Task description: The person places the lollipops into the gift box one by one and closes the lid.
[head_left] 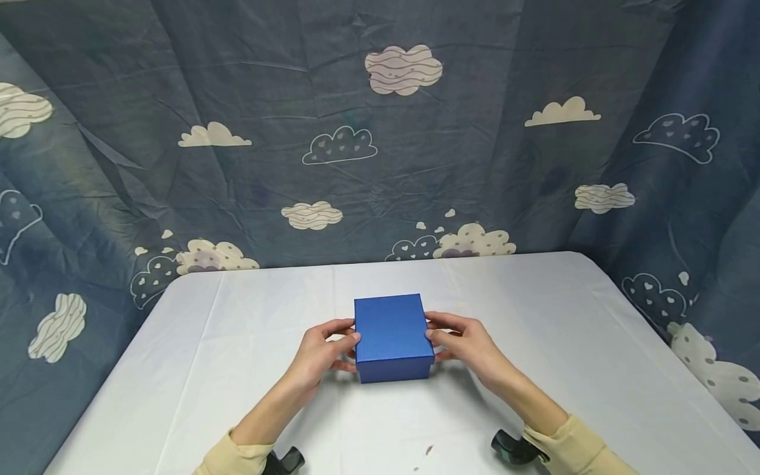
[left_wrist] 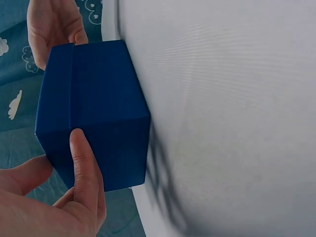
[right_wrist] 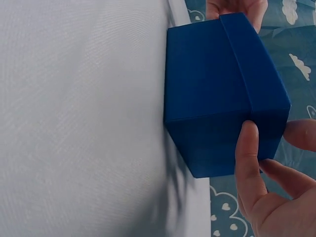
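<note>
A blue lidded box (head_left: pixel 392 330) stands on the white table, with its smooth top facing up. My left hand (head_left: pixel 320 353) holds its left side, thumb at the top edge and other fingers along the side. On the opposite side my right hand (head_left: pixel 466 343) grips it in much the same way. Both wrist views show the lid (left_wrist: pixel 57 91) as a band overlapping the box body, with a fingertip of the near hand at the lid's lower edge. The lid (right_wrist: pixel 256 69) sits down on the body, and the inside of the box is hidden.
The white-covered table (head_left: pixel 237 369) extends around the box. A dark blue curtain (head_left: pixel 415 165) with cloud prints hangs behind and at both sides. Black wrist devices (head_left: pixel 513 448) show below the yellow sleeves (head_left: pixel 576 448). Small brown specks (head_left: pixel 429 450) lie near the front.
</note>
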